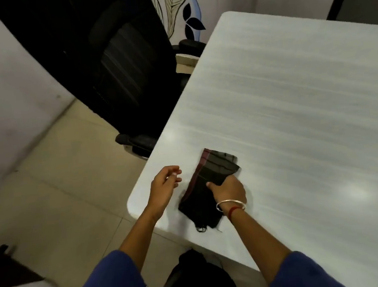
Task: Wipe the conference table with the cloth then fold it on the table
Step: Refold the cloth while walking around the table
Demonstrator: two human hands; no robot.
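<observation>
We see the cloth (206, 183) lying in the lower middle of the frame, near the rounded corner of the conference table (295, 111). It is dark, almost black, with a maroon band along its left edge and faint lighter stripes toward its upper end. It lies folded into a long narrow strip running from lower left to upper right, with loose frayed threads trailing from its lower end.

Our right hand (230, 191) presses down on the right side of the cloth, thumb on top of the fabric and fingers curled around its right edge, gripping it. A metal bangle (231, 205) and a red thread circle that wrist. Our left hand (164, 184) hovers just left of the cloth, apart from it, fingers loosely spread and holding nothing.

The table's left edge runs diagonally from the corner up toward the top middle of the frame. The pale surface spreads bare to the right and upward. A black office chair (122, 76) stands against that left edge, upper left of centre.
</observation>
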